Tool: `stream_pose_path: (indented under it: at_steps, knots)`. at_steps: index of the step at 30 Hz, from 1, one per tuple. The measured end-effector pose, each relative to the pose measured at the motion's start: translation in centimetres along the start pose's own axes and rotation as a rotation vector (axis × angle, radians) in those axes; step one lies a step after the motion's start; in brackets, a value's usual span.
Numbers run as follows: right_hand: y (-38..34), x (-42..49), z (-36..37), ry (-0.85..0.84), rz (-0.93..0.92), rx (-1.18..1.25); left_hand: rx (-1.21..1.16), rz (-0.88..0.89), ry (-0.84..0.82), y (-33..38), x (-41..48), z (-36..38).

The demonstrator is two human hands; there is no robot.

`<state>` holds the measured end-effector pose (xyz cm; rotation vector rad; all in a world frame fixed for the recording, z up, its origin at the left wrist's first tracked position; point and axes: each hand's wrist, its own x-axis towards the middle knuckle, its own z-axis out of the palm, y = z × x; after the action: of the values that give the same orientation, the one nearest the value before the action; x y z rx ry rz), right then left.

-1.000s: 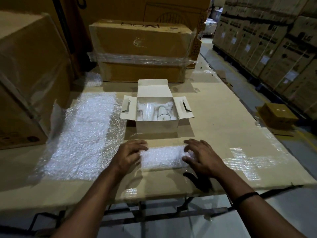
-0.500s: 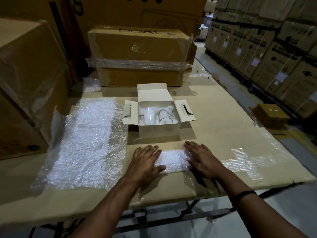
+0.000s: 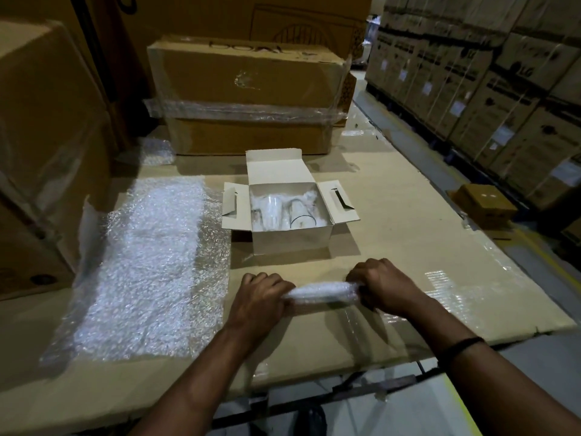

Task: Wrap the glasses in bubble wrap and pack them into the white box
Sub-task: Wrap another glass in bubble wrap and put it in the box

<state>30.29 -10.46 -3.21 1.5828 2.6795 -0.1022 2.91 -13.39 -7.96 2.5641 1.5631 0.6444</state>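
A small roll of bubble wrap [image 3: 320,291] lies crosswise on the cardboard-covered table [image 3: 408,234], just in front of the open white box [image 3: 292,239]. My left hand [image 3: 261,297] grips its left end and my right hand [image 3: 382,286] grips its right end, fingers curled over it. What the roll holds is hidden. Inside the white box stand glasses [image 3: 283,210], some wrapped in bubble wrap, with a clear rim showing at the right. The box flaps are folded outward.
A large sheet of bubble wrap [image 3: 151,265] lies flat on the table's left. Big brown cartons [image 3: 245,96] stand behind the box and at the left. Stacked cartons [image 3: 490,89] line the aisle at the right; a small brown box [image 3: 484,206] sits on the floor.
The flat bubble wrap piece under my palms has been rolled into a tight roll. Both hands went from flat on it to curled round its ends.
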Motion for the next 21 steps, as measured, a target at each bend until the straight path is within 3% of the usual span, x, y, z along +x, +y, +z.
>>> stream_pose_path:
  at_steps: [6, 10, 14, 21]
  knots:
    - [2.9, 5.9, -5.0, 0.399, 0.034, -0.083, -0.018, 0.063, 0.224, 0.1, 3.7, -0.9]
    - [3.5, 11.4, -8.4, 0.492, 0.095, -0.104, -0.001, -0.01, 0.175, 0.6, 7.8, -2.7]
    - [4.0, 16.3, -9.3, 0.347, 0.098, 0.003, 0.065, -0.066, -0.075, 1.3, 12.1, -3.4]
    - [5.9, 21.2, -8.7, -0.047, -0.131, 0.012, -0.015, -0.173, -0.268, 1.4, 16.6, -3.0]
